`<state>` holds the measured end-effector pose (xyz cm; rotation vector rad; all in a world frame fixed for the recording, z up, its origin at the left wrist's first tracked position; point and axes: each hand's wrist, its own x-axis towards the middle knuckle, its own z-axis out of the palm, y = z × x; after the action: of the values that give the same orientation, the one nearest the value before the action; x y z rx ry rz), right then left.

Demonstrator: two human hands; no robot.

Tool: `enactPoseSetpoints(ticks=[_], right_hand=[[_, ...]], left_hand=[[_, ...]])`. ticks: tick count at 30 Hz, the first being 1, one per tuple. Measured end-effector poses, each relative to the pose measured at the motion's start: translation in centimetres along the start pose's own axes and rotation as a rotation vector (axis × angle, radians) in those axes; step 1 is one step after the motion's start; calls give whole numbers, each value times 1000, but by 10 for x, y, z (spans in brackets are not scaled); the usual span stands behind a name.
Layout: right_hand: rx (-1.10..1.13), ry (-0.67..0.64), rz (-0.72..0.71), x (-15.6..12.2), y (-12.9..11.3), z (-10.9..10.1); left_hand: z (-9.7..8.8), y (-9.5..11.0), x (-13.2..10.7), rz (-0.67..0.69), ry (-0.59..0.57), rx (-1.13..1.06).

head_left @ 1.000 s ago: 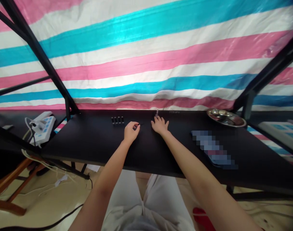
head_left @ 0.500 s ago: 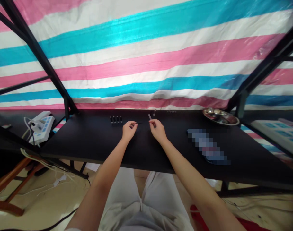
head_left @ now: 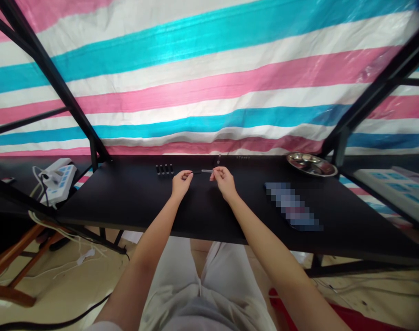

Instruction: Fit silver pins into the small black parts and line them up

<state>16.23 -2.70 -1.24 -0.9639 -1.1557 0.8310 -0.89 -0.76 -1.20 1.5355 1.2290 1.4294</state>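
My left hand (head_left: 182,184) is closed in a pinch over the black table (head_left: 127,202). A thin, dark stick-like piece (head_left: 197,173) points rightward from its fingertips. Facing it, my right hand (head_left: 223,181) pinches a short, pale, thin tube (head_left: 207,171), held nearly level. The tube's left end lies close to the tip of the dark piece; whether they touch I cannot tell. Several short black cylinders (head_left: 166,169) with light ends stand in a row left of my left hand. Beyond my right hand is a small clear piece (head_left: 218,159).
Several tiny pale pieces (head_left: 243,158) lie along the table's back edge. A shiny metal dish (head_left: 312,165) sits at the back right, with a pixelated bluish flat object (head_left: 294,207) in front. Black frame posts (head_left: 63,89) flank the table; a power strip (head_left: 63,184) lies left.
The pale tube in my right hand has turned from slanting up and away to nearly level, pointing left at the dark piece. My left hand keeps its pinch.
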Motion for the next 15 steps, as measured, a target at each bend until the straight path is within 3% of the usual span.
enactPoseSetpoints(ticks=[8, 15], right_hand=[[-18, -64, 34, 0, 0, 1], [25, -83, 53, -2, -2, 1]], left_hand=[[0, 1, 0, 10, 20, -25], [0, 7, -3, 52, -36, -62]])
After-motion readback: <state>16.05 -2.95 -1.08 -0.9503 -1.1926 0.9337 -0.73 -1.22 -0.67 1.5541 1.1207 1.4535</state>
